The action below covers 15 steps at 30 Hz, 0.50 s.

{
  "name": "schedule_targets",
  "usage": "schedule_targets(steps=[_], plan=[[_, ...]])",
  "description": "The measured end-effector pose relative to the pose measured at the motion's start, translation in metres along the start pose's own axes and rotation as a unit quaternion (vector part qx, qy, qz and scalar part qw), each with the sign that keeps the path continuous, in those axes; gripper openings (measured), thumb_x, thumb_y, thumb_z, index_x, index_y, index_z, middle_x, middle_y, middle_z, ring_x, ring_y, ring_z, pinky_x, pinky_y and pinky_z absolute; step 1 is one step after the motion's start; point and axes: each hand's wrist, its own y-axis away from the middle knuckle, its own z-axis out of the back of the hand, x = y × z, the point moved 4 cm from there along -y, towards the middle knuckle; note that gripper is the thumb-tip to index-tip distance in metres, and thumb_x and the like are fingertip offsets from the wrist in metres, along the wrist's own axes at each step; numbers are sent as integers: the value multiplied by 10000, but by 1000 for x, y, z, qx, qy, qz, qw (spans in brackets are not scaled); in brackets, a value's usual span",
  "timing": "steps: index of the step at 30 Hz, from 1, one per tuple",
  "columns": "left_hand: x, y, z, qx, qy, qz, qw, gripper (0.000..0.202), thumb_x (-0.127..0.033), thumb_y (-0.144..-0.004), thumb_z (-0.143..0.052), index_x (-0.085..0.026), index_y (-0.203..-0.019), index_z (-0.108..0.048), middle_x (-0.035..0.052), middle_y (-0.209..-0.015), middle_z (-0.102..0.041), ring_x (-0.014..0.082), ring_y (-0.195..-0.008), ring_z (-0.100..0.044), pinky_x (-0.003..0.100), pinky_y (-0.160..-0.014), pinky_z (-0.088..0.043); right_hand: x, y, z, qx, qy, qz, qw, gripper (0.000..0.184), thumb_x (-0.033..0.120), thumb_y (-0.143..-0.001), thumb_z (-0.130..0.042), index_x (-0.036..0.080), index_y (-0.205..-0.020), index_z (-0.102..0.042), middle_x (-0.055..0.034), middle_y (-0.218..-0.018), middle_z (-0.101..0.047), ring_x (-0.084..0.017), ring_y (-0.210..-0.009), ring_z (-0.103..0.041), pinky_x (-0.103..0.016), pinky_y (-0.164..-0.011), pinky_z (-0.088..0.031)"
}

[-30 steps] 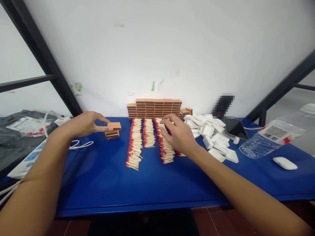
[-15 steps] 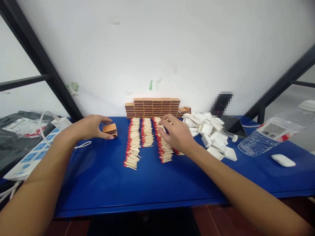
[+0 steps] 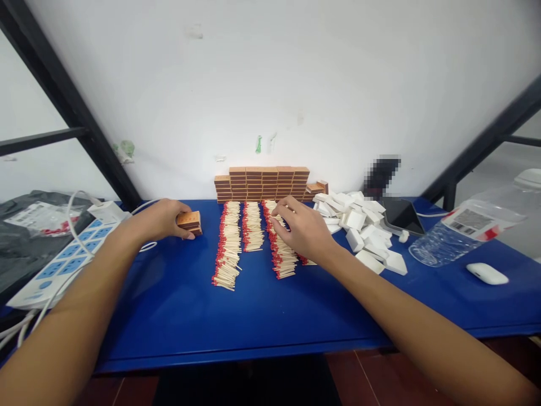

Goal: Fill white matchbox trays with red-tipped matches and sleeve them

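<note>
On the blue table (image 3: 253, 316), my left hand (image 3: 163, 220) closes its fingers round a small stack of orange matchboxes (image 3: 190, 222) resting on the surface. My right hand (image 3: 302, 231) lies with curled fingers on a row of red-tipped matches (image 3: 281, 248), its fingertips pinching at the matches near the far end. Two more match rows (image 3: 228, 245) lie side by side to the left of it. A wall of stacked orange matchboxes (image 3: 264, 184) stands against the white wall behind the rows.
A heap of white inner trays (image 3: 363, 228) lies right of the matches. Further right are a dark tablet (image 3: 400, 215), a lying plastic bottle (image 3: 460, 234) and a white mouse (image 3: 486, 273). A power strip (image 3: 63, 265) with cables and a grey bag (image 3: 29, 225) sit left.
My left hand set the top matchbox down onto the small stack and closed round it. My right hand stayed on the match row.
</note>
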Motion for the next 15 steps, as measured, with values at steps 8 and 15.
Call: schedule_targets(steps=[8, 15], plan=[[6, -1, -1, -8, 23, 9, 1000, 391, -524, -594, -822, -219, -801, -687, 38, -745, -711, 247, -702, -633, 331, -617, -361, -1, 0, -1, 11, -11, -8, 1000, 203, 252, -1030, -532, 160, -1039, -713, -92, -1091, -698, -196, -866, -676, -305, -643, -432], [22, -2, 8, -41, 65, 34, 996, 460, -539, -568, -816, -196, -851, -701, 43, -735, -704, 248, -705, -619, 333, -633, -364, -1, 0, 0, 33, -9, -23, 999, 217, 256, -1036, -519, 160, -1057, -713, -95, -1105, -696, -199, -888, -679, -303, -641, -422]])
